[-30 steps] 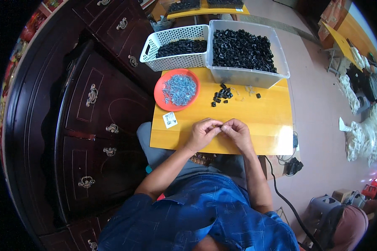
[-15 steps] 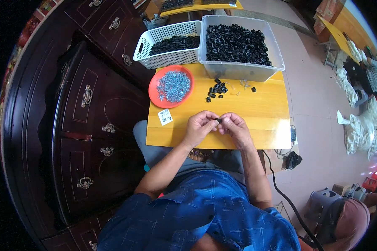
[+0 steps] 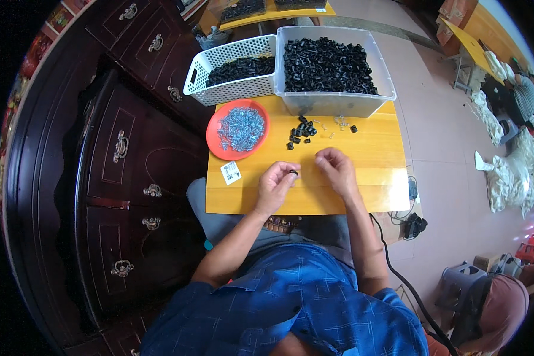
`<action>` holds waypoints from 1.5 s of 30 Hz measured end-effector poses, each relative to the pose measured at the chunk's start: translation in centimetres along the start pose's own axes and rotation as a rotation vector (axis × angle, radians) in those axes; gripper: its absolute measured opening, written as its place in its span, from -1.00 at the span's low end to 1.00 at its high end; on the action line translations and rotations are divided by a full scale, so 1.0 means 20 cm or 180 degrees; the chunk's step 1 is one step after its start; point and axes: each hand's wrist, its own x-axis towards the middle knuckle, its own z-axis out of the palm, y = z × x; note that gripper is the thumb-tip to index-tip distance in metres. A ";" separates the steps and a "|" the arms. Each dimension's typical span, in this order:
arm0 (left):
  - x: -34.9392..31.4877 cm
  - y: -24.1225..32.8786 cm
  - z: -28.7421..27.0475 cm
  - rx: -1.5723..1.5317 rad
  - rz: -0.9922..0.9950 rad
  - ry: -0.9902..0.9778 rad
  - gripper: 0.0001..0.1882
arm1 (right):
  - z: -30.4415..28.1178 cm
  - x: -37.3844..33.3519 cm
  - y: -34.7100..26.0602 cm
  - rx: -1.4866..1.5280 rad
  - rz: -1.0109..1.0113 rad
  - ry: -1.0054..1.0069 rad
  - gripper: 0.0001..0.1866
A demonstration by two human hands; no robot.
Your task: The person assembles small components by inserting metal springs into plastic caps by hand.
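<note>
Over the near part of the yellow table, my left hand (image 3: pixel 275 188) pinches a small black plastic part (image 3: pixel 293 172) between thumb and fingertips. Apart from it, to the right, my right hand (image 3: pixel 338 173) has its thumb and fingers drawn together; anything between them is too small to make out. Just beyond my hands lies a loose group of black plastic parts (image 3: pixel 302 132), with several tiny clear pieces (image 3: pixel 340 121) beside them. A red plate (image 3: pixel 213 146) heaped with small bluish, shiny pieces (image 3: pixel 241 129) sits to the left.
At the table's far edge stand a white perforated basket (image 3: pixel 234 92) and a clear plastic bin (image 3: pixel 338 104), both filled with black parts. A white label card (image 3: pixel 231 172) lies on the table (image 3: pixel 249 199). Dark wooden drawers (image 3: pixel 136 154) flank the left; a cable (image 3: pixel 397 270) runs at right.
My hands were together at the black part and have separated. The right hand has moved up and away, while the left keeps the part. The whole view has shifted slightly.
</note>
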 end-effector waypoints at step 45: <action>-0.02 -0.02 -0.05 -0.0567 -0.0863 -0.0363 -0.86 | 0.09 -0.20 -0.08 0.0389 -0.0267 -0.0258 -0.92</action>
